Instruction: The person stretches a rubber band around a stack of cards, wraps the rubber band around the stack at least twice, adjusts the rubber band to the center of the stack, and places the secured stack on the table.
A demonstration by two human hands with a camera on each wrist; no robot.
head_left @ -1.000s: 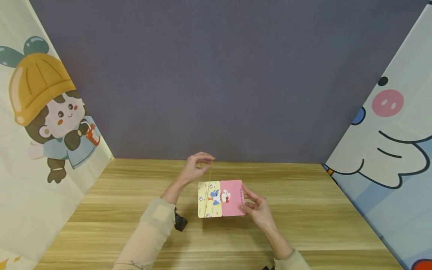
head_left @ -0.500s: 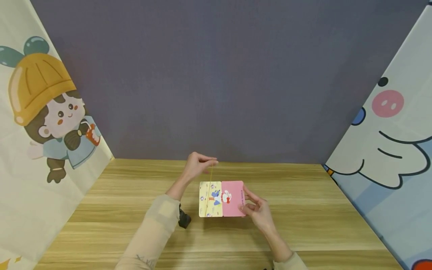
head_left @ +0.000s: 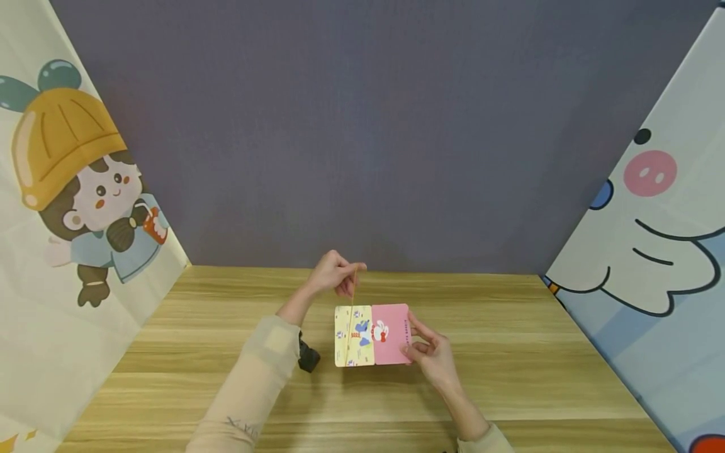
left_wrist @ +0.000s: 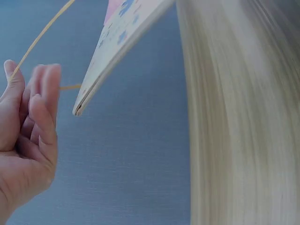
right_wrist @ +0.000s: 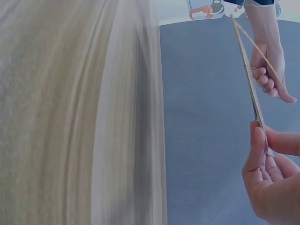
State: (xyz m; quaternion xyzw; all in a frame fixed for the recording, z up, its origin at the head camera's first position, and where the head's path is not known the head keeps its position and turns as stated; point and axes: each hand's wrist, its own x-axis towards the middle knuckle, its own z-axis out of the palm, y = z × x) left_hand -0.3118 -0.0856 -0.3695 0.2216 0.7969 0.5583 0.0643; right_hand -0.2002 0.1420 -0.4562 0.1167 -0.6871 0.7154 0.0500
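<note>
My right hand point(head_left: 433, 352) pinches the right edge of a small notebook point(head_left: 391, 352), thumb on the front and fingers behind. One half of its face is pink with a white rabbit, the other pale yellow with a blue figure. A thin yellow elastic band point(head_left: 354, 296) runs up across the yellow half. It is stretched out from the far edge to my left hand point(head_left: 334, 274), where the thumb hooks it. In the left wrist view the band point(left_wrist: 42, 35) bends round the thumb, with the other fingers bent beside it. Seen edge-on in the right wrist view, the notebook point(right_wrist: 248, 70) looks thin.
The notebook is held above a wooden tabletop point(head_left: 255, 390). A grey-blue panel point(head_left: 362, 138) stands at the back, with cartoon-printed sheets point(head_left: 34, 264) on the left and right sides. A black wrist camera point(head_left: 308, 357) sits at the left cuff.
My left hand has turned: the fingers that reached out at the band's top are now bent downward and the thumb holds the band. The notebook and right hand have barely moved.
</note>
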